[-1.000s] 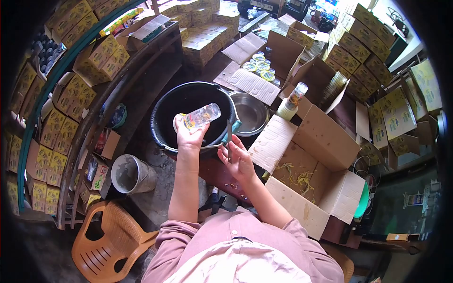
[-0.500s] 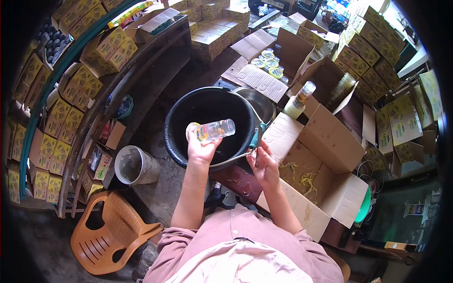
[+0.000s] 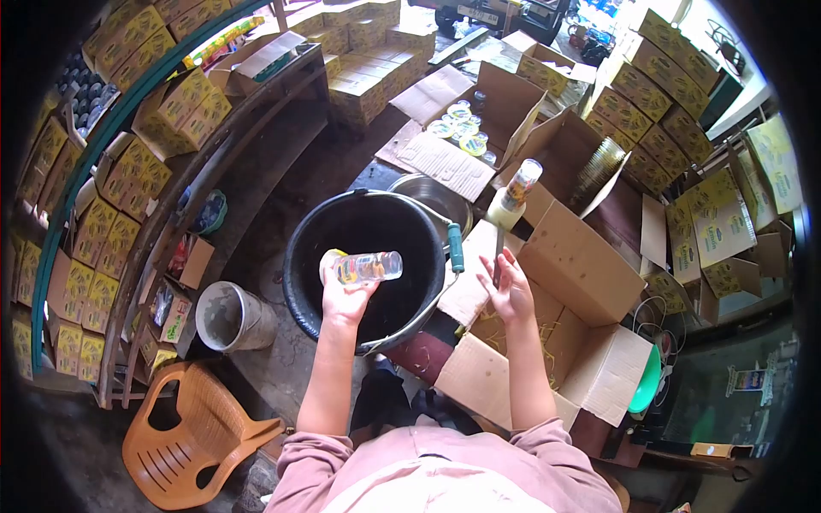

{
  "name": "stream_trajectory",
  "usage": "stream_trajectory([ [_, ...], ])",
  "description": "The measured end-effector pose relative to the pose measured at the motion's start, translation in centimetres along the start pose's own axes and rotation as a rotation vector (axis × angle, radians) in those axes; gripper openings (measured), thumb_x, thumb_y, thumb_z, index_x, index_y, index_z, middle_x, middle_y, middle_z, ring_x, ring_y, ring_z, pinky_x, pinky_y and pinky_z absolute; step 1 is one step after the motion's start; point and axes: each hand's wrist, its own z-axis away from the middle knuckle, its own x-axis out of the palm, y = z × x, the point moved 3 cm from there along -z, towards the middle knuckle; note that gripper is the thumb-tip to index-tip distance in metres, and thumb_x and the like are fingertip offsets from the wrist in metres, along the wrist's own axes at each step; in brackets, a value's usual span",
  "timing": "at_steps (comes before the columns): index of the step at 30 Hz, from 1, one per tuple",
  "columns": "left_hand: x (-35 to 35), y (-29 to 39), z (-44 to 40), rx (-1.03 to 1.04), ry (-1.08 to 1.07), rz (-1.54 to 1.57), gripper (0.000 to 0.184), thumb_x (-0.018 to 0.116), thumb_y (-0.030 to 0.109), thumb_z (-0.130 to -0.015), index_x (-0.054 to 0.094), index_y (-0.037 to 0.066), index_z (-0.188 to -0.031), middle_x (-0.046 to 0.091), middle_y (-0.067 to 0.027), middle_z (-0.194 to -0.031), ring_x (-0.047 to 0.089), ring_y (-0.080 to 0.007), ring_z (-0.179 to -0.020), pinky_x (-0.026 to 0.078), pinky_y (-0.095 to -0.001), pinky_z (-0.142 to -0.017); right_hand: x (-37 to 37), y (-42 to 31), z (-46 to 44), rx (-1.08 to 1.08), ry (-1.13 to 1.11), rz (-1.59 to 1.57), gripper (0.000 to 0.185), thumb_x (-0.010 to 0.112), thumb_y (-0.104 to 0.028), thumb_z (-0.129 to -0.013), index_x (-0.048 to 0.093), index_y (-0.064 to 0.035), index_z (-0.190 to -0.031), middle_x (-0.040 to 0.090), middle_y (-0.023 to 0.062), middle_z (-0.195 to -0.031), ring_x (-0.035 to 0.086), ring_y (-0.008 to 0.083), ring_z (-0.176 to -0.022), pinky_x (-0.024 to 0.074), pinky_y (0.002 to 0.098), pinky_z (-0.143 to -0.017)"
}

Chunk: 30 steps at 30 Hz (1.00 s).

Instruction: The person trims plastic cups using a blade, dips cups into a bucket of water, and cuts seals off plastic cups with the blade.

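My left hand (image 3: 342, 295) is closed around a clear jar (image 3: 369, 267) with a colourful printed label. The jar lies on its side above the black bucket (image 3: 295, 299), its yellow end towards my palm and its clear base pointing right. My right hand (image 3: 511, 289) is raised with fingers apart, between the bucket's green handle grip (image 3: 456, 248) and the open cardboard box (image 3: 590, 278). I see nothing held in it. A similar jar (image 3: 523, 178) stands on a pale roll (image 3: 506, 209) beyond my right hand.
Several yellow-topped jars (image 3: 462, 128) fill a carton behind the bucket, near a metal basin (image 3: 436, 195). A grey pail (image 3: 231, 316) and an orange plastic chair (image 3: 192, 427) stand at left. Stacked yellow cartons (image 3: 376, 73) line the back and sides. A stack of lids (image 3: 601, 171) lies at right.
My right hand has moved right, away from the bucket handle, and its fingers have spread. The jar stays in my left hand over the bucket. The whole view has shifted slightly.
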Motion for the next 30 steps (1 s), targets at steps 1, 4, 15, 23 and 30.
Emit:
stream_trajectory([
  [1,-0.1,-0.1,-0.1,-0.03,0.024,0.038,0.047,0.032,0.043,-0.091,0.05,0.004,-0.109,0.052,-0.0218,-0.115,0.046,-0.0414,-0.11,0.035,-0.0579,-0.091,-0.2,0.3,-1.4,-0.039,0.031,0.005,0.028,0.057,-0.012,-0.084,0.046,-0.0141,-0.11,0.058,-0.0005,-0.096,0.053,0.0157,-0.1,0.0354,0.0408,-0.088],
  [4,-0.6,-0.6,0.7,-0.039,0.073,0.075,0.044,0.035,0.043,-0.09,0.048,0.006,-0.111,0.052,-0.0193,-0.114,0.048,-0.039,-0.107,0.036,-0.0574,-0.09,-1.0,3.5,-7.0,-0.027,0.081,-0.043,0.03,0.061,-0.007,-0.08,0.047,-0.0076,-0.107,0.056,0.0018,-0.094,0.052,0.0135,-0.094,0.0381,0.0325,-0.087],
  [15,-1.5,-1.0,1.2,-0.125,-0.066,0.128,0.038,0.038,0.04,-0.09,0.053,0.008,-0.105,0.057,-0.0133,-0.106,0.052,-0.0335,-0.102,0.04,-0.0553,-0.086,-2.7,8.5,-17.3,-0.182,0.171,0.057,0.031,0.063,-0.001,-0.074,0.052,-0.0017,-0.103,0.057,0.0056,-0.093,0.057,0.0142,-0.082,0.0458,0.0252,-0.076],
  [23,-0.3,-1.7,2.5,-0.078,0.033,0.081,0.039,0.039,0.039,-0.09,0.048,0.008,-0.112,0.054,-0.0116,-0.107,0.05,-0.0306,-0.104,0.037,-0.0548,-0.088,-2.2,8.5,-19.0,-0.249,0.074,0.078,0.026,0.063,-0.001,-0.075,0.054,-0.0012,-0.099,0.059,0.0076,-0.089,0.059,0.0159,-0.083,0.0442,0.0245,-0.079],
  [30,0.2,-2.1,2.6,-0.134,0.053,0.094,0.041,0.041,0.04,-0.09,0.046,0.007,-0.112,0.053,-0.0131,-0.106,0.05,-0.0297,-0.104,0.037,-0.0525,-0.09,-0.7,8.3,-20.8,-0.237,0.027,0.372,0.032,0.066,-0.003,-0.073,0.054,-0.0007,-0.103,0.06,0.0045,-0.082,0.059,0.013,-0.078,0.0449,0.0235,-0.073],
])
